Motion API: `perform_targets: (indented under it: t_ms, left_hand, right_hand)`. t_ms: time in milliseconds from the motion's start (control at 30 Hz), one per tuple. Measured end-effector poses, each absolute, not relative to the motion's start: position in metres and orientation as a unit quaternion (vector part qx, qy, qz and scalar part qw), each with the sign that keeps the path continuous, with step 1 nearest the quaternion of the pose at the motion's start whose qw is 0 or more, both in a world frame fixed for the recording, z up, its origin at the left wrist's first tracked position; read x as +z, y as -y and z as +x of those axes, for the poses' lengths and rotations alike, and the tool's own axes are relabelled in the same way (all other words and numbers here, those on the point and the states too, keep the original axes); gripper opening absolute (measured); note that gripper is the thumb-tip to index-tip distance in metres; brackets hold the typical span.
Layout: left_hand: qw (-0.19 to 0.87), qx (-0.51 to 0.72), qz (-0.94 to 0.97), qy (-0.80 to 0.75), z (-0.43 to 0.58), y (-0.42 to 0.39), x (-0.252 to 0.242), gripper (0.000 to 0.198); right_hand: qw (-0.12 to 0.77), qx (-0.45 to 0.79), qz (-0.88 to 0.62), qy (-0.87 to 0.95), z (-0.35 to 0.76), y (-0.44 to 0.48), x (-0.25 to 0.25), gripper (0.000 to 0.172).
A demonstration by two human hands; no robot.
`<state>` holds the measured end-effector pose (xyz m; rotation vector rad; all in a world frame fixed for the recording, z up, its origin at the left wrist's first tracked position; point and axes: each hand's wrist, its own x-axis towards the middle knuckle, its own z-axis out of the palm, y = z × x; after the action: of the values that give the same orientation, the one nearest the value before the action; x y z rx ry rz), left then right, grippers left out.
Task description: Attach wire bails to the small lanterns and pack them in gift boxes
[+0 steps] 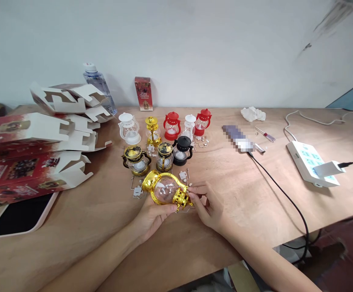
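Observation:
A gold lantern (165,190) with a clear globe lies tilted on its side between my hands, its base toward the upper left. My left hand (153,215) is closed around it from below, with the thumb on the gold collar. At the lantern's top end, the fingers of my right hand (208,202) pinch the end or something small there; which, I cannot make out. Just beyond stand two black-and-gold lanterns (136,161) and a black lantern (182,151). Behind these are red lanterns (172,126), white lanterns (129,129) and another gold lantern (153,131).
Opened red-and-white cartons (36,142) pile up at left, over a phone (24,215). A water bottle (99,85) and small red box (144,94) stand by the wall. At right are a screwdriver (266,134), crumpled tissue (253,114), power strip (311,162) and black cable (281,186).

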<state>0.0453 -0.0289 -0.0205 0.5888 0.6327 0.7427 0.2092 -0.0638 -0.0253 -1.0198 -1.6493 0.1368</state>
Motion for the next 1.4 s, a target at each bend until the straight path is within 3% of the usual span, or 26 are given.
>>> perform_targets:
  t_ms: [567,800,1067,1400]
  left_hand:
    - [0.846,0.351,0.287,-0.28,0.0433,0.029,-0.0232,0.063]
    - [0.851,0.35,0.292,-0.259,0.0436,0.0298,-0.0231,0.061]
    - [0.837,0.354,0.287,-0.302,0.0432,0.0282,-0.0254,0.053]
    - [0.814,0.392,0.283,-0.323,0.0447,0.0299,-0.023,0.048]
  right_hand:
    - [0.55,0.059,-0.403,0.729,0.2116,0.0652,-0.022,0.017]
    - [0.559,0.083,-0.413,0.714,0.2125,0.0639,-0.0226,0.005]
    - [0.581,0.141,-0.444,0.668,0.2096,0.0619,-0.0257,0.004]
    - [0.577,0.125,-0.457,0.665,0.2093,0.0616,-0.0267,0.015]
